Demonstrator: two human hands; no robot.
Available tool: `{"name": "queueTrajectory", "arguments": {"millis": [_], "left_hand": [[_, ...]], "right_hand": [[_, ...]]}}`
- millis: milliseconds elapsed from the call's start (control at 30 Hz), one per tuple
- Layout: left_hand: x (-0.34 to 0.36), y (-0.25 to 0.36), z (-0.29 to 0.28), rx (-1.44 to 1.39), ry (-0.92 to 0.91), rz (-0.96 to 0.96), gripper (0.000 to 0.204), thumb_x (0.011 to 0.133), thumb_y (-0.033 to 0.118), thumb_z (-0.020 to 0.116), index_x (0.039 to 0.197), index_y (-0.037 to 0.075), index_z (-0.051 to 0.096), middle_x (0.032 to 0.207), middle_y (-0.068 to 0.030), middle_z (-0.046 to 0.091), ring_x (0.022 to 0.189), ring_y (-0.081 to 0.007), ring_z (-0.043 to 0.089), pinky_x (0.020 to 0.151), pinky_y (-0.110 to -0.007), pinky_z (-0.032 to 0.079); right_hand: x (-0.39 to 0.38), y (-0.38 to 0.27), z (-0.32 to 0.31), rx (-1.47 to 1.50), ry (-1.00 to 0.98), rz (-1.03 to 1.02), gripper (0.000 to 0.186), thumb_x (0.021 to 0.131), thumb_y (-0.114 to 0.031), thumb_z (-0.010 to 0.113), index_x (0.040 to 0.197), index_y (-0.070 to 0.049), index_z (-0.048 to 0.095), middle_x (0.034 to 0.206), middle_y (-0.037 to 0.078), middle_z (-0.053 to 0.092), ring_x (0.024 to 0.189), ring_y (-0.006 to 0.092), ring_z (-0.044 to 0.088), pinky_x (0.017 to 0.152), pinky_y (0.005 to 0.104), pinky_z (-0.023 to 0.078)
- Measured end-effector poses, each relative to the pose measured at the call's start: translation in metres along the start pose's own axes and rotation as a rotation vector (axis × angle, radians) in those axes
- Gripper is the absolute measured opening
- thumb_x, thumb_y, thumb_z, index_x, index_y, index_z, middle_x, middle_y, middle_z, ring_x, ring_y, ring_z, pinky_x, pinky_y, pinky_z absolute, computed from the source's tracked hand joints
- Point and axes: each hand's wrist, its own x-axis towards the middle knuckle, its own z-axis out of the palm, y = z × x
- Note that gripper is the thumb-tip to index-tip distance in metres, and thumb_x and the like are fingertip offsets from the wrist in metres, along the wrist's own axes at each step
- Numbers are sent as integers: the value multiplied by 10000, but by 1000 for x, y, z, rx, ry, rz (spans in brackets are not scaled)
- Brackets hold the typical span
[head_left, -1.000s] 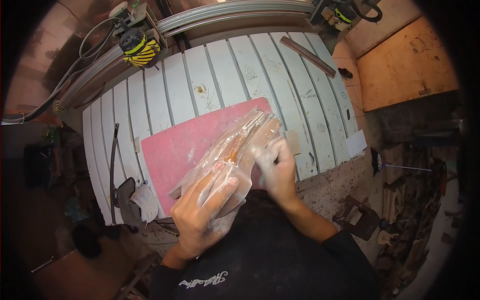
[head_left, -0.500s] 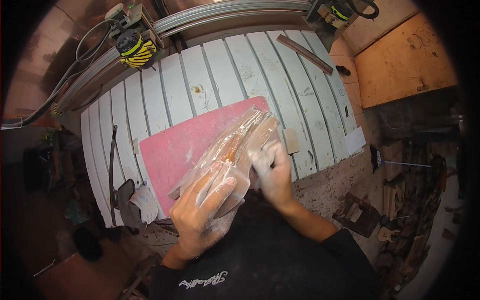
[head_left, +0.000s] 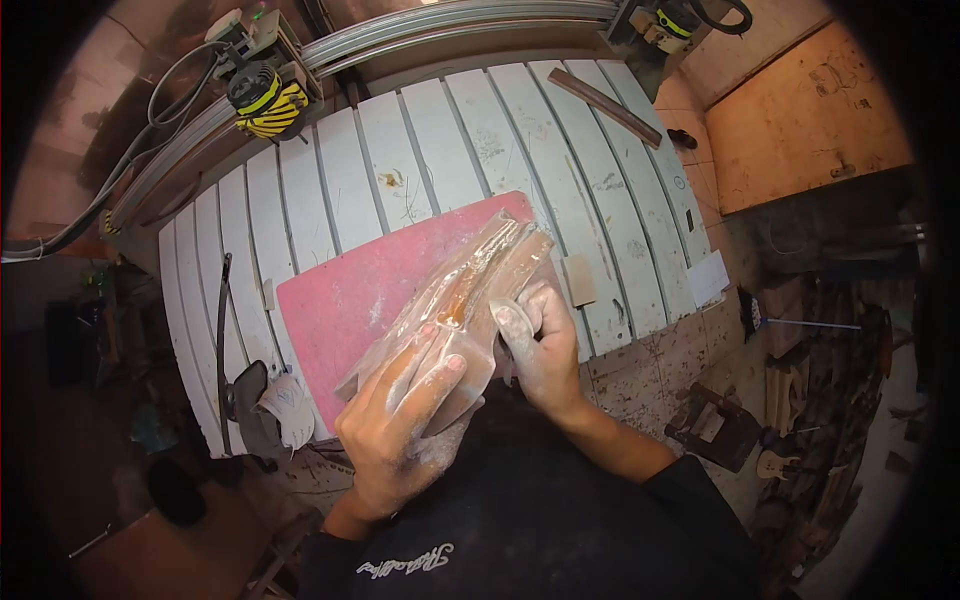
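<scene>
A dusty, angular wooden workpiece (head_left: pixel 500 265) is held slantwise in front of me, over a pink mat. A glossy amber-brown strip runs along its middle, and pale dust coats its sides. My left hand (head_left: pixel 395 420) grips its near end, thumb and fingers lying over the top. At its right edge is my right hand (head_left: pixel 540 345), dusted white, with curled fingers and the thumb pressed toward the wood. Whatever those fingers may pinch is hidden. The pink mat (head_left: pixel 330 290) lies beneath on a white slatted table (head_left: pixel 370 150).
A brown wooden strip (head_left: pixel 605 108) lies at the table's far right, a small tan block (head_left: pixel 579 280) beside the mat. Left are a dark curved strip (head_left: pixel 224 350) and a white cap (head_left: pixel 288 410). A metal rail (head_left: pixel 450 35) with a yellow-and-black machine head (head_left: pixel 270 105) spans the back.
My right hand has shifted slightly along the workpiece's edge, and its thumb now shows more clearly. My left hand keeps its grip; the whole view has moved a little.
</scene>
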Motion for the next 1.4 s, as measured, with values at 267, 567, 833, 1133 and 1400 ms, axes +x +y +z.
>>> {"name": "queueTrajectory", "arguments": {"millis": [267,567,833,1133,1400], "left_hand": [[-3,0,-1,-19,0,-16,740,650,1,980,1312,101,666,1292,-288,716,1182,-447,732,966,-452,624],[0,0,-1,14,4,14,715,664,4,971,1306,98,670,1277,-281,723,1184,-444,732,956,-452,627],[-4,2,3,-14,61,-45,664,644,69,980,1264,117,749,1260,-233,743,1152,-406,741,962,-449,613],[-5,3,3,-17,45,-42,657,649,76,980,1263,118,752,1252,-229,745,1145,-406,743,947,-446,615],[-6,0,2,-22,44,-58,637,658,88,978,1255,122,759,1250,-234,744,1139,-406,745,941,-447,616]], "right_hand": [[-4,4,1,83,-39,-37,439,976,-26,776,806,-115,381,808,-33,396,738,77,360,649,262,382],[28,16,-14,-45,13,-34,418,971,-61,785,814,-120,402,787,-29,421,706,86,390,623,279,398],[42,-34,-45,289,45,237,292,980,-43,725,915,-139,457,854,-34,494,615,28,436,506,206,351],[15,-15,-20,326,-116,579,329,983,-147,783,849,-134,482,714,-58,475,562,19,417,462,213,339],[10,-13,-14,287,-132,433,379,1016,-169,754,818,-151,432,725,-54,484,594,12,421,484,221,358]]}}
